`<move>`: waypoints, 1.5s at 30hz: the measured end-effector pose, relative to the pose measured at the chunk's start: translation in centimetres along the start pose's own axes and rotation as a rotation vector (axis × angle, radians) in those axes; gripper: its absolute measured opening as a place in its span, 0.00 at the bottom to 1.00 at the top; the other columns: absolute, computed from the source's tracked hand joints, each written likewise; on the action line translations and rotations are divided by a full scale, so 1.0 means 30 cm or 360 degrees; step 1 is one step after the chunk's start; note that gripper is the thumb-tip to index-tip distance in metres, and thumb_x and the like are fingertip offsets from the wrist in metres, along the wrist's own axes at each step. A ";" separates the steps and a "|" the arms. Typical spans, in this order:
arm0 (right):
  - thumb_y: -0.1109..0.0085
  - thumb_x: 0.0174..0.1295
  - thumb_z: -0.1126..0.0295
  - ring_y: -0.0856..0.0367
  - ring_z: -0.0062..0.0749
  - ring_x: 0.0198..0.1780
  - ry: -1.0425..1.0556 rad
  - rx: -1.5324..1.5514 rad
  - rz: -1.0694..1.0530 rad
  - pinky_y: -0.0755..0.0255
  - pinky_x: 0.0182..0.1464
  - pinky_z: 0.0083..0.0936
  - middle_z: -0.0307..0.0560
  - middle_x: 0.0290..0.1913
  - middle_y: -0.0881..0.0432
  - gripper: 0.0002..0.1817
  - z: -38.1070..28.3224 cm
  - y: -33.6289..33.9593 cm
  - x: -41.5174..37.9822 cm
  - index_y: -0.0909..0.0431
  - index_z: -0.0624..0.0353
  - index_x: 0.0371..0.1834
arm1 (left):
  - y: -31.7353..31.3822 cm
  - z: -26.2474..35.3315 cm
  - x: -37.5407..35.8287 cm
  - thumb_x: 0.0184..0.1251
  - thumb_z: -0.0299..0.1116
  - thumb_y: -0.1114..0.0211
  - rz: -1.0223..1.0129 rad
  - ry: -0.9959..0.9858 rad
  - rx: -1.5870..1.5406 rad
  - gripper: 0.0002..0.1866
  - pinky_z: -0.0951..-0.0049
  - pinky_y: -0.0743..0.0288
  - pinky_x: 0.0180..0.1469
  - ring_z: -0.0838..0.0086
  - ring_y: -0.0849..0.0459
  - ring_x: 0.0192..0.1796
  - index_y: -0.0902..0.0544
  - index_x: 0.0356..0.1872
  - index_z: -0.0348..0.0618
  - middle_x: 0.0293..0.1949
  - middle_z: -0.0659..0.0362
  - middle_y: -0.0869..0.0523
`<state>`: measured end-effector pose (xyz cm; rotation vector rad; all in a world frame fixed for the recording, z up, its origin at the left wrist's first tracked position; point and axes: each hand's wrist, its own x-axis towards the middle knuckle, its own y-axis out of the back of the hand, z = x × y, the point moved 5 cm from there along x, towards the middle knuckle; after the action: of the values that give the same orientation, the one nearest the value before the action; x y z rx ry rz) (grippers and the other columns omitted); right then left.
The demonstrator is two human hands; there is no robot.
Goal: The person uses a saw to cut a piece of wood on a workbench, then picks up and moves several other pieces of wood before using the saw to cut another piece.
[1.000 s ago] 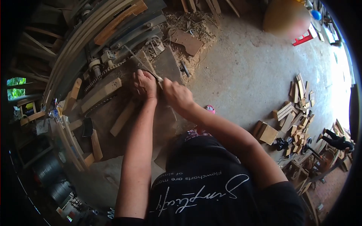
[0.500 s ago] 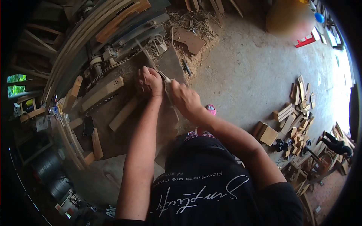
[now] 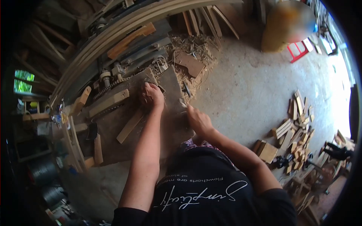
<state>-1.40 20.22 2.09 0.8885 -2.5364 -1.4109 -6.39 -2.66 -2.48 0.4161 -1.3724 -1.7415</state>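
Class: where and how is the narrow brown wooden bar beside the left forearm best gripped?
Probably pinch the bar across its narrow width at the near end, coming from the left; its far end lies close to the left forearm.

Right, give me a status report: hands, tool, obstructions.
Left hand at workbench, grip unclear. Right hand closed on pale handle. Wooden strip beside left forearm, not between the hands.

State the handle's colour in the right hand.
The handle in the right hand looks pale off-white; see the head view.
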 end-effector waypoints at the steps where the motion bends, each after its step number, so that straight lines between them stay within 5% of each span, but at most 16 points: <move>1: 0.58 0.64 0.69 0.19 0.50 0.35 -0.0036 0.0063 -0.0037 0.25 0.34 0.40 0.56 0.31 0.22 0.06 0.037 0.016 -0.060 0.37 0.60 0.39 | 0.026 -0.001 -0.003 0.61 0.37 0.50 0.0026 0.0039 -0.0014 0.09 0.56 0.29 0.35 0.54 0.21 0.36 0.26 0.27 0.44 0.33 0.51 0.21; 8: 0.54 0.64 0.66 0.24 0.63 0.31 -0.0166 0.0279 -0.0030 0.32 0.32 0.51 0.65 0.27 0.24 0.10 0.127 0.151 -0.226 0.40 0.62 0.37 | 0.045 -0.010 0.000 0.68 0.39 0.55 0.0033 -0.0177 -0.0347 0.16 0.57 0.30 0.38 0.53 0.21 0.35 0.24 0.29 0.40 0.28 0.48 0.21; 13: 0.52 0.63 0.68 0.26 0.66 0.30 -0.0184 0.0284 0.0135 0.35 0.31 0.53 0.66 0.25 0.26 0.10 0.268 0.169 -0.284 0.42 0.61 0.36 | 0.105 -0.052 -0.104 0.63 0.45 0.43 -0.0074 -0.0447 -0.0858 0.12 0.54 0.33 0.45 0.53 0.26 0.45 0.24 0.33 0.47 0.36 0.54 0.24; 16: 0.51 0.62 0.69 0.27 0.67 0.29 -0.0124 0.0274 0.0130 0.36 0.28 0.53 0.65 0.23 0.27 0.11 0.333 0.133 -0.342 0.43 0.60 0.36 | 0.277 0.009 -0.205 0.58 0.46 0.38 0.0148 -0.0759 -0.0304 0.15 0.56 0.34 0.50 0.55 0.27 0.47 0.23 0.41 0.50 0.44 0.55 0.26; 20: 0.50 0.61 0.69 0.26 0.66 0.27 -0.0117 0.0269 0.0096 0.36 0.27 0.53 0.65 0.22 0.27 0.11 0.388 0.091 -0.400 0.42 0.59 0.35 | 0.275 -0.011 -0.233 0.55 0.42 0.34 0.0084 -0.0719 -0.0581 0.15 0.58 0.34 0.47 0.58 0.26 0.46 0.24 0.41 0.50 0.39 0.55 0.23; 21: 0.50 0.61 0.69 0.26 0.66 0.28 -0.0142 0.0261 0.0082 0.36 0.27 0.53 0.65 0.22 0.26 0.11 0.401 0.084 -0.407 0.42 0.59 0.35 | 0.122 -0.080 -0.208 0.53 0.38 0.33 -0.0138 -0.0588 -0.1028 0.14 0.58 0.34 0.46 0.58 0.25 0.45 0.25 0.39 0.49 0.35 0.56 0.22; 24: 0.49 0.60 0.69 0.26 0.66 0.29 -0.0093 0.0248 0.0081 0.35 0.28 0.52 0.65 0.23 0.26 0.11 0.430 0.066 -0.422 0.42 0.60 0.35 | 0.168 -0.048 -0.258 0.52 0.35 0.33 -0.0075 -0.0709 -0.0794 0.14 0.57 0.34 0.46 0.58 0.25 0.44 0.25 0.39 0.49 0.34 0.56 0.22; 26: 0.49 0.60 0.69 0.26 0.66 0.29 -0.0013 0.0232 0.0093 0.35 0.28 0.52 0.65 0.23 0.26 0.11 0.439 0.065 -0.431 0.42 0.60 0.36 | 0.173 -0.053 -0.301 0.55 0.38 0.36 -0.0101 -0.0696 -0.0880 0.13 0.54 0.35 0.48 0.57 0.26 0.45 0.25 0.41 0.52 0.37 0.56 0.22; 29: 0.49 0.60 0.69 0.26 0.66 0.29 0.0035 0.0141 0.0048 0.34 0.28 0.52 0.65 0.24 0.25 0.11 0.450 0.079 -0.440 0.41 0.59 0.36 | 0.258 -0.022 -0.356 0.61 0.49 0.43 -0.0082 -0.0650 -0.0354 0.15 0.43 0.39 0.52 0.57 0.28 0.51 0.23 0.45 0.57 0.46 0.54 0.25; 33: 0.48 0.60 0.68 0.26 0.66 0.29 0.0033 0.0101 0.0126 0.35 0.27 0.53 0.65 0.23 0.26 0.11 0.501 0.092 -0.484 0.40 0.59 0.36 | 0.288 0.011 -0.374 0.62 0.53 0.45 0.0053 -0.0480 -0.0155 0.17 0.43 0.38 0.51 0.57 0.28 0.51 0.22 0.45 0.57 0.47 0.54 0.25; 35: 0.48 0.60 0.67 0.26 0.66 0.30 0.0056 0.0086 0.0141 0.34 0.28 0.53 0.66 0.24 0.26 0.11 0.527 0.094 -0.504 0.39 0.60 0.37 | 0.266 0.000 -0.370 0.61 0.57 0.47 0.0068 -0.0424 -0.0134 0.22 0.36 0.52 0.62 0.53 0.32 0.58 0.23 0.48 0.56 0.52 0.53 0.28; 40: 0.49 0.60 0.68 0.26 0.66 0.30 0.0266 -0.0207 0.0211 0.35 0.27 0.53 0.65 0.25 0.26 0.10 0.647 0.057 -0.576 0.38 0.61 0.37 | 0.276 -0.016 -0.353 0.59 0.54 0.43 0.0019 -0.0566 -0.0373 0.22 0.39 0.45 0.59 0.53 0.29 0.55 0.26 0.48 0.52 0.49 0.51 0.26; 45: 0.49 0.61 0.67 0.25 0.63 0.30 0.0022 -0.0065 0.0092 0.35 0.29 0.51 0.63 0.26 0.25 0.10 0.708 0.057 -0.606 0.36 0.60 0.38 | 0.312 -0.049 -0.299 0.57 0.51 0.39 0.0137 -0.0665 -0.0343 0.22 0.49 0.41 0.50 0.60 0.32 0.49 0.27 0.49 0.55 0.47 0.57 0.29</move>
<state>5.19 46.46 -5.18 0.8093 -2.4926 -1.4291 3.70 3.15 3.39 -0.1335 -1.4388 -1.9490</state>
